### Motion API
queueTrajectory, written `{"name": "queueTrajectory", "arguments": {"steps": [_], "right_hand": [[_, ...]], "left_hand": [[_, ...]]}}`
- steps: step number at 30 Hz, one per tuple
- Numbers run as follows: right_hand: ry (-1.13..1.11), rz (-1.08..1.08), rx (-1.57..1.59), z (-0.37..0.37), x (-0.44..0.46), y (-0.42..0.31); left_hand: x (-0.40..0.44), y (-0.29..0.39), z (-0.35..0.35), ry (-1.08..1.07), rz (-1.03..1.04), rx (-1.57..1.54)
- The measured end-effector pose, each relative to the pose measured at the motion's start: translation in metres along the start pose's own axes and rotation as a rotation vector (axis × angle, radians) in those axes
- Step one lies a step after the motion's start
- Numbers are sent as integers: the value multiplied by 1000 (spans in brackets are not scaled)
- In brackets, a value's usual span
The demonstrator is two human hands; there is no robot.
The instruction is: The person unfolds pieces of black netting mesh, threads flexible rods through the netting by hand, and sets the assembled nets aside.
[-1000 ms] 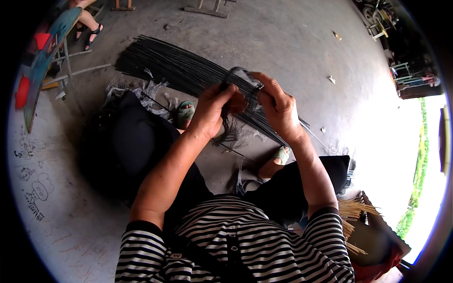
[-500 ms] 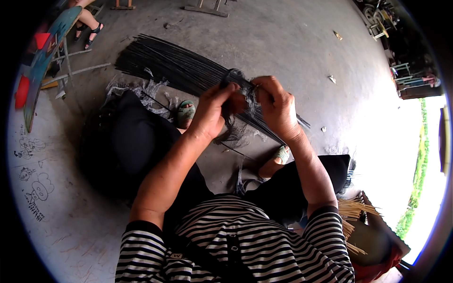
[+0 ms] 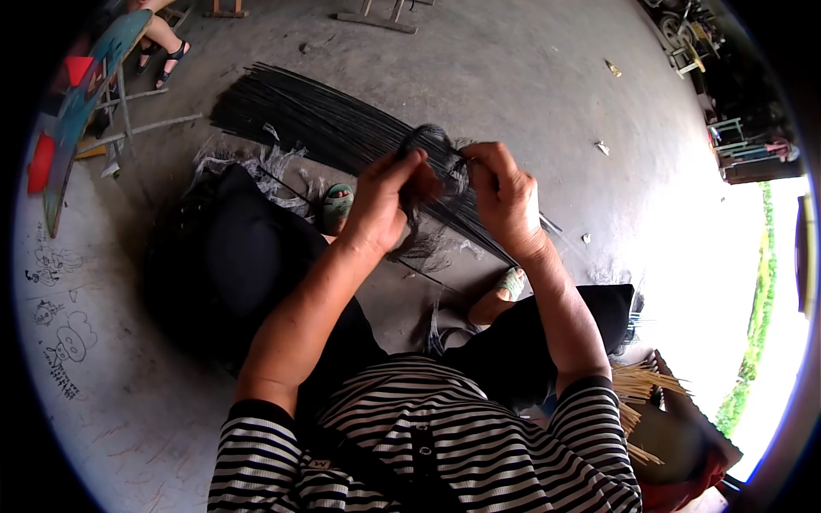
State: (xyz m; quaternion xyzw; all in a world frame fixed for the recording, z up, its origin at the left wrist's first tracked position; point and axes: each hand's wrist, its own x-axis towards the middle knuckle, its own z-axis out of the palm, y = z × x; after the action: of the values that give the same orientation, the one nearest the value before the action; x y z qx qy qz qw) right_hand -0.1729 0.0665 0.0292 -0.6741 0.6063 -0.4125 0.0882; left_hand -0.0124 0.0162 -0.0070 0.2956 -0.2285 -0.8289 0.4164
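while black rods (image 3: 299, 111) lie on the floor (image 3: 530, 77), our left hand (image 3: 385, 198) and right hand (image 3: 506, 192) both pinch dark strands (image 3: 425, 135) between fingers.

Two hands (image 3: 380, 198), one strand bundle (image 3: 430, 133), one rod pile (image 3: 304, 115), two slippers (image 3: 338, 205), two sandals (image 3: 177, 56).

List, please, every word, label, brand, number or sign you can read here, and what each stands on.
"M", as it appears here (possibly a "W"): small tag on the striped top.
Handwriting beside doodles on the pale surface at left: too small to read.
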Motion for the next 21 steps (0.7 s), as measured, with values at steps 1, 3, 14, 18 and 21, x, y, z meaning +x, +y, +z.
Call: {"name": "queueTrajectory", "arguments": {"steps": [1, 3, 14, 18, 21], "right_hand": [[-2, 55, 66, -1, 2, -5], [-8, 164, 199, -5, 7, -14], [-119, -135, -148, -1, 1, 2], [-89, 227, 205, -8, 11, -20], [-55, 47, 202, -7, 8, -3]], "left_hand": [[2, -8, -6, -62, -47, 21], [-2, -9, 2, -13, -107, -11], [0, 11, 1, 37, 105, 63], [1, 2, 1, -52, -3, 47], [-2, 23, 6, -9, 31, 30]]}}
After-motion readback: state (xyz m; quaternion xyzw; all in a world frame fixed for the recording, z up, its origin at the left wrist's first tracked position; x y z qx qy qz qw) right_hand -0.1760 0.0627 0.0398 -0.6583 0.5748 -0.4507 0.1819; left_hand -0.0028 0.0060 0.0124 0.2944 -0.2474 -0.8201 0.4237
